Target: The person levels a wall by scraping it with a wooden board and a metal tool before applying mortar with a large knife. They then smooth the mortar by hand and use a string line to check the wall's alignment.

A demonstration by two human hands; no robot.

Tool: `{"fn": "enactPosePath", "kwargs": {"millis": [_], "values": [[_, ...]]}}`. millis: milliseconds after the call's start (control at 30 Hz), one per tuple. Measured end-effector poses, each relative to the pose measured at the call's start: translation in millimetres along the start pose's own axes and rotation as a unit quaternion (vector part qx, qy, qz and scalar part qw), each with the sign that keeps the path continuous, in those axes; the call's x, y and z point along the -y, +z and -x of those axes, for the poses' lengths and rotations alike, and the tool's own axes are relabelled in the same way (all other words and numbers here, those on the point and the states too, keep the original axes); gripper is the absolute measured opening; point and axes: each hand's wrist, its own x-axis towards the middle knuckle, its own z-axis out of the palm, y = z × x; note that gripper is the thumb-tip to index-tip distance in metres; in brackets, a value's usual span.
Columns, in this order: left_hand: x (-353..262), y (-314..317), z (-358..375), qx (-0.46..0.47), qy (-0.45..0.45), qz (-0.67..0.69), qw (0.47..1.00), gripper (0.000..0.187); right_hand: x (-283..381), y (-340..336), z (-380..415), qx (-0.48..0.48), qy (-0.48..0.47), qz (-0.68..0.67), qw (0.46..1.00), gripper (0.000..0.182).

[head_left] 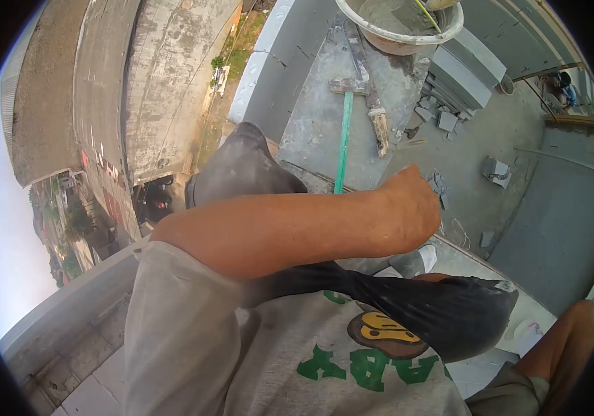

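My left forearm crosses the middle of the view, and my left hand (pixel 415 208) is bent down at its end. Its fingers are hidden behind the back of the hand, so what it holds, if anything, does not show. Just beyond lies a hammer (pixel 349 87) with a green handle, on a dusty grey board (pixel 311 118). Beside it is a long tool (pixel 379 130) with a worn wooden handle. At the lower right my right arm is bent, with the hand out of view.
A white-rimmed basin (pixel 408 47) of grey mix stands at the top. Right of it are stacked grey blocks (pixel 467 66) and broken pieces (pixel 447 120). Another person (pixel 569 90) is at the far right. A parapet wall (pixel 272 62) borders a drop to the ground at left.
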Motion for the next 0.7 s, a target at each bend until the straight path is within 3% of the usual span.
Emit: {"fn": "enactPosePath", "kwargs": {"millis": [400,467,567,700], "values": [[-4,-6,9,0.027,0.022,0.017,0.999,0.019,28,-30,7,0.094,0.049,0.086,0.991,0.047],[-8,-5,12,0.032,0.014,-0.001,0.999,0.042,33,-35,8,0.105,0.053,0.094,0.989,0.047],[-10,-10,11,0.071,0.015,0.026,0.997,0.058,40,-41,7,0.124,0.058,0.105,0.985,0.047],[-8,-11,11,0.090,0.021,0.025,0.995,0.064,54,-37,-3,0.162,0.055,0.119,0.978,0.046]]}}
